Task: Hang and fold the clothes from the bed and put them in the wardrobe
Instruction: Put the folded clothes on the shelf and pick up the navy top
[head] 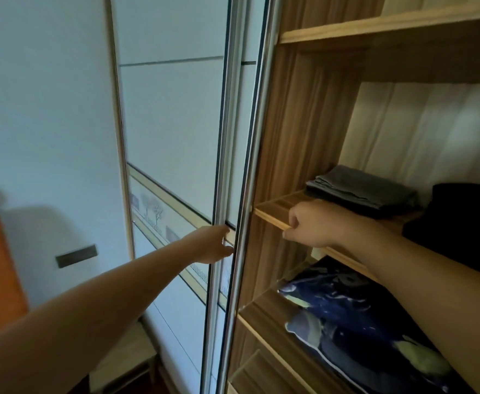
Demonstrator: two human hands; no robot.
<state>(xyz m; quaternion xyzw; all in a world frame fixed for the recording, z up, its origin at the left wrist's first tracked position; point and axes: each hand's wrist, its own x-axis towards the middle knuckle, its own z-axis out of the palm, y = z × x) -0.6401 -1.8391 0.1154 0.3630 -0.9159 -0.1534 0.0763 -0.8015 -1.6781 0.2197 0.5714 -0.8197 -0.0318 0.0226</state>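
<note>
At the wardrobe's middle shelf (270,213), right hand (307,223) grips the front edge, near folded grey clothes (361,190); black pile (466,214) farther right. Left hand (213,244) grips the sliding door (176,123) edge. Risk: door pulled right could pinch the right hand or arm.

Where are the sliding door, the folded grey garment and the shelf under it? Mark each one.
sliding door (176,123): head view, on its pale upper panel.
folded grey garment (361,191): head view, middle of its top fold.
shelf (273,207): head view, bare wood left of the garment.
</note>
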